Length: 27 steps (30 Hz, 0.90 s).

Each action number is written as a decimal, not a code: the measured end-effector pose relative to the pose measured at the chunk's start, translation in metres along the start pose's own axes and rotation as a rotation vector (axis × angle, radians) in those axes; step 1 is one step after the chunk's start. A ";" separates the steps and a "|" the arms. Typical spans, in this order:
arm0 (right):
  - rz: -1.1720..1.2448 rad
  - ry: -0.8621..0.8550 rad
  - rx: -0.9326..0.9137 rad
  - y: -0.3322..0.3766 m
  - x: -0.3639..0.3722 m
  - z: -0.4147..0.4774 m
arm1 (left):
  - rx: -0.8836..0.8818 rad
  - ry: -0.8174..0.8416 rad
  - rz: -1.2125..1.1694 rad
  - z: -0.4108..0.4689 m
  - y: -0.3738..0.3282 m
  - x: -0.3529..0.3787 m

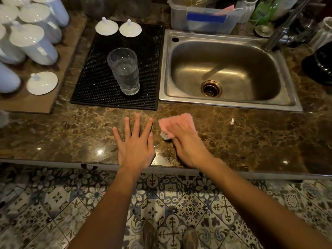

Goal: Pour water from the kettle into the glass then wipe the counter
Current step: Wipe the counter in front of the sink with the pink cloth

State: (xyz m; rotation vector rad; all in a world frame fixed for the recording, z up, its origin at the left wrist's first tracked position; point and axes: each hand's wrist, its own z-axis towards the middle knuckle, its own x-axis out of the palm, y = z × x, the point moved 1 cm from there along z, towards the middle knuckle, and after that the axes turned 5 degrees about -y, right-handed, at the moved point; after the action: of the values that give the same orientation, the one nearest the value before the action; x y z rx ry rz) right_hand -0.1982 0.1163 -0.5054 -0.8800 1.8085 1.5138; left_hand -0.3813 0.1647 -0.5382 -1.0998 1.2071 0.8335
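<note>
A tall clear glass holding water stands on a black rubber mat on the brown marble counter. My left hand lies flat on the counter in front of the mat, fingers spread, holding nothing. Just right of it, my right hand presses a pink cloth down onto the counter, fingers over it. No kettle is clearly in view.
A steel sink sits right of the mat, with a tap and a plastic bin behind it. White lidded jars and loose lids crowd the left. A dark object stands at the far right.
</note>
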 end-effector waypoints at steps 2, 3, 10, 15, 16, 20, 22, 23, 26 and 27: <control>0.056 0.086 -0.017 0.012 0.002 -0.032 | -0.007 0.015 -0.006 0.001 0.000 -0.001; 0.103 0.129 -0.008 0.021 0.000 -0.048 | -0.012 0.027 -0.005 0.002 0.000 -0.002; 0.434 0.467 0.197 0.031 -0.025 -0.110 | -0.013 0.003 -0.027 0.001 0.000 -0.002; 0.850 0.212 0.465 0.003 -0.095 -0.085 | -0.002 0.005 -0.032 0.000 -0.001 -0.003; 0.886 0.138 0.517 -0.006 -0.112 -0.076 | -0.005 0.003 -0.035 0.000 -0.001 -0.003; 0.773 -0.274 0.614 -0.056 -0.161 -0.039 | -0.011 -0.001 -0.038 -0.001 -0.001 -0.002; 0.747 -0.475 0.654 -0.075 -0.175 -0.027 | -0.008 -0.008 -0.037 0.000 -0.001 -0.001; 0.745 -0.545 0.684 -0.085 -0.181 -0.026 | -0.005 -0.010 -0.037 0.000 -0.001 -0.001; 0.628 -0.720 0.780 -0.109 -0.186 -0.038 | -0.001 -0.013 -0.025 0.001 -0.001 0.001; 0.531 -0.742 0.817 -0.121 -0.183 -0.042 | -0.003 -0.008 -0.024 0.002 -0.001 0.002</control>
State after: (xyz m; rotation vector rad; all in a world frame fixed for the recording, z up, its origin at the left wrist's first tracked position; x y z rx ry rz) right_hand 0.0055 0.0788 -0.4217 0.5270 1.8460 0.9747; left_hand -0.3800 0.1659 -0.5397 -1.1098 1.1841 0.8209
